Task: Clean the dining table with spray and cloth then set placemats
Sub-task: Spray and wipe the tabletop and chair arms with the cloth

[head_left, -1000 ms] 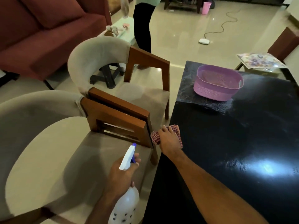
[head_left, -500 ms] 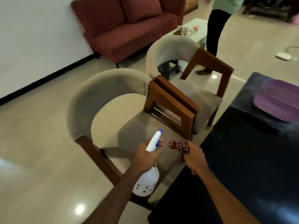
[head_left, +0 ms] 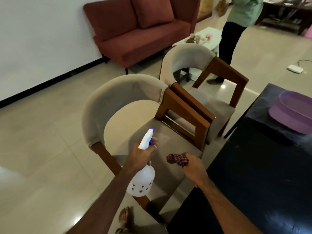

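Basket: a purple basket stands on the black dining table near its far left corner, cut off by the right edge of the view; what is inside it cannot be told.
Spray bottle: a translucent white spray bottle with small dark flower prints and a white and purple trigger head hangs upright over the seat of the near chair; its fill level cannot be told.
Cloth: a red checked cloth is bunched up, held in the air just left of the table edge and above the chair seat, not touching the table.
Change since 1 second ago: the cloth and right hand were flat on the table edge then; now both are lifted clear of it. The view has swung left, so less of the table and basket shows and more of the floor, wall and red sofa.
Left hand: the left hand is wrapped round the bottle's neck, fingers by the trigger, forearm reaching in from the bottom of the frame.
Right hand: the right hand is curled round the bunched cloth, back of the hand up, forearm running along the table's left edge.
Room: a 2nd chair stands just beyond the 1st, and another person stands further back.
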